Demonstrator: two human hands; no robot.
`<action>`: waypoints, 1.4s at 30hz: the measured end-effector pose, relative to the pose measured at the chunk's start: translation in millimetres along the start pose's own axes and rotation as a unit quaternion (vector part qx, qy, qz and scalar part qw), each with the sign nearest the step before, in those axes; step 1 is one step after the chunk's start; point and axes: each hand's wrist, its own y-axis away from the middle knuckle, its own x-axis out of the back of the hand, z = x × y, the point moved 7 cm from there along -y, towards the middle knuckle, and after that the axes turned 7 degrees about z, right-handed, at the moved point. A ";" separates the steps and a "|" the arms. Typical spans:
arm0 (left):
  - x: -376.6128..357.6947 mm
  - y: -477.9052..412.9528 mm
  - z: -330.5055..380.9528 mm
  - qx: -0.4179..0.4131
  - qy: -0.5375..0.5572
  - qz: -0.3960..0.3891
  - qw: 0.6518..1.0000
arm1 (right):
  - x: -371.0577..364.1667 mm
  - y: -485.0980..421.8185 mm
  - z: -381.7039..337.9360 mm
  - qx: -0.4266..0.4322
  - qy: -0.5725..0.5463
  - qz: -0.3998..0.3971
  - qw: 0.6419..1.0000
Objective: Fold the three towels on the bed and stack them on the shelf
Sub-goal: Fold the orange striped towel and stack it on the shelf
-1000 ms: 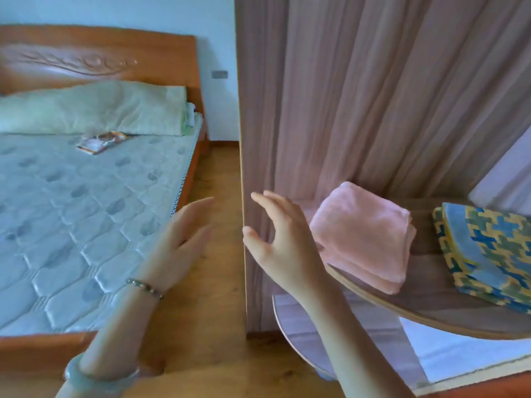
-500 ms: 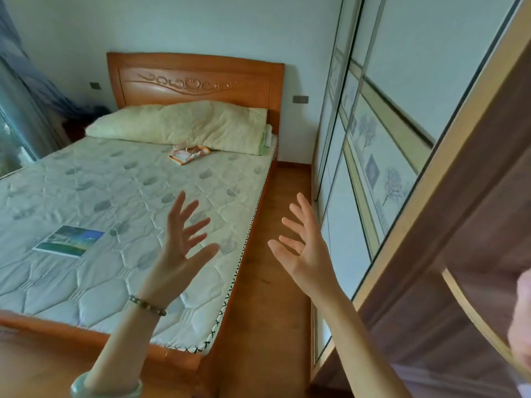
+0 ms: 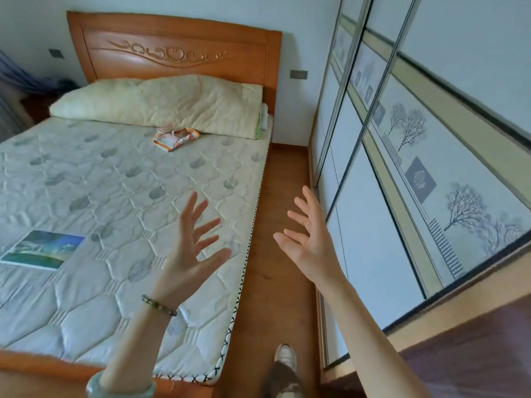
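Note:
A crumpled towel (image 3: 175, 137) with orange edging lies on the quilted mattress (image 3: 120, 196), just in front of the pale green pillow (image 3: 163, 106). Both of my hands are raised in front of me, empty, with fingers spread. My left hand (image 3: 193, 248) hovers over the right part of the mattress. My right hand (image 3: 309, 239) is above the strip of wooden floor (image 3: 273, 282) between bed and wardrobe. The shelf and the folded towels are out of view.
A flat blue-green picture book or print (image 3: 43, 249) lies on the mattress at the left. Sliding wardrobe doors (image 3: 402, 196) with tree prints run along the right. The wooden headboard (image 3: 172, 53) stands against the far wall. My shoe (image 3: 285, 357) is on the floor.
My view has swung from the shelf with the pink and patterned folded towels to the bed, then moved nearer. Both hands stay open and empty, with fingers now spread wide.

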 end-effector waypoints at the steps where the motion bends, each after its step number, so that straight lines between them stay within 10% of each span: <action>1: 0.1 -11.1 -7.5 0.003 0.000 0.004 1.000 | -4.2 -14.3 6.2 -0.001 0.004 -0.002 1.000; 42: -62.9 -735.0 -306.2 0.092 -0.073 0.154 0.981 | -120.5 -811.7 222.3 0.010 0.051 -0.177 0.983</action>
